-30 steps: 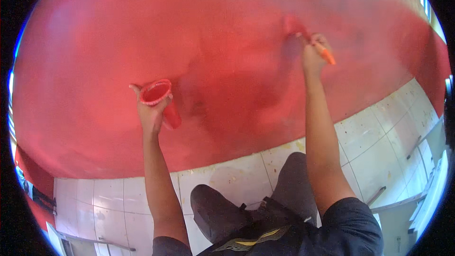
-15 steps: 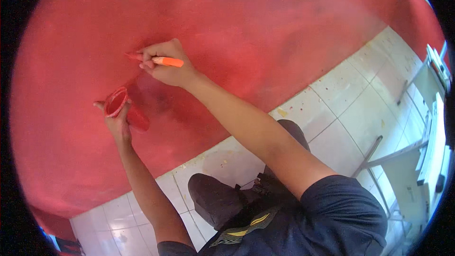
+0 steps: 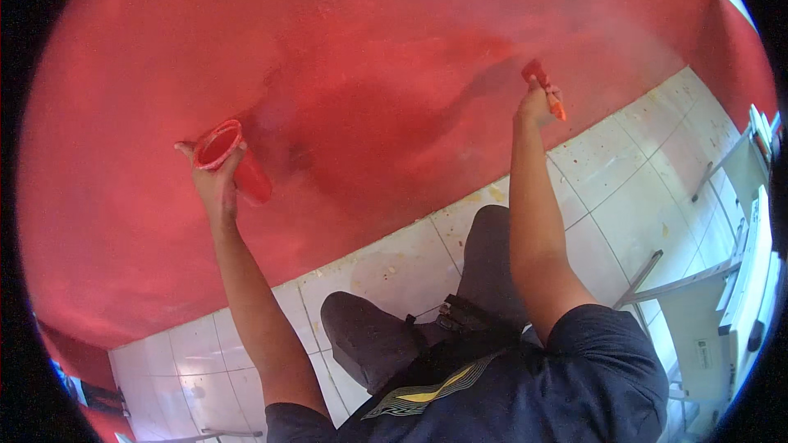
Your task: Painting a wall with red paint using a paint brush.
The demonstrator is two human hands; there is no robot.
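My left hand (image 3: 215,183) is closed round a red paint cup (image 3: 255,178), whose paint-smeared rim tilts up toward me. Off to the right, my right hand (image 3: 538,105) grips a paintbrush (image 3: 557,107) by its orange handle. The brush's head is coated in red and lies at the red wall (image 3: 369,74); whether the bristles touch it, I cannot tell. Darker, wetter-looking red patches spread over the wall between my two hands.
A white tiled floor (image 3: 611,156) with paint spots meets the wall's lower edge. At the right, white panels (image 3: 751,271) and a metal-legged frame (image 3: 694,279) stand close to my right side. My bent knees (image 3: 361,336) are just in front of the wall.
My right hand has swung far to the right with the paintbrush, from beside the cup to low on the wall. The left hand and cup have shifted slightly right and up.
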